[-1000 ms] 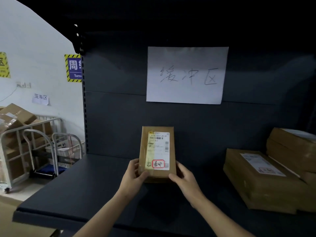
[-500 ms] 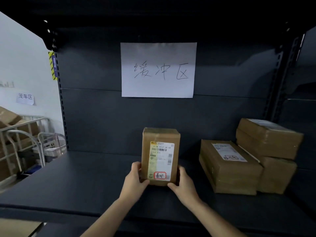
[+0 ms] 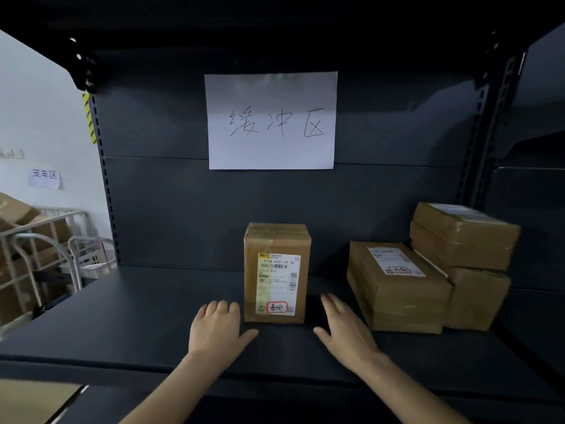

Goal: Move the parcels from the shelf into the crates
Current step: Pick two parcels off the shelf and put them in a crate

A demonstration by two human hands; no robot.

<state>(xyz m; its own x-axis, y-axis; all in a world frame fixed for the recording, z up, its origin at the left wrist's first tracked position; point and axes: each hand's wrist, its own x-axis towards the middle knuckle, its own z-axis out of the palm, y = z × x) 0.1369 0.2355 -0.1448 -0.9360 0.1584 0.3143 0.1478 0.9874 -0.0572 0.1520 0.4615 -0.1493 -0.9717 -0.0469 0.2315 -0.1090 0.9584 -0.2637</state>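
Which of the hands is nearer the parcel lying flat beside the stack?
Right. The right hand is just left of the flat parcel; the left hand is farther left, beyond the upright parcel.

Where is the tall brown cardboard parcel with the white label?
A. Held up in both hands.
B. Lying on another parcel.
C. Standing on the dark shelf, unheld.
C: the tall brown cardboard parcel stands upright on the dark metal shelf, with the left hand and right hand open beside it.
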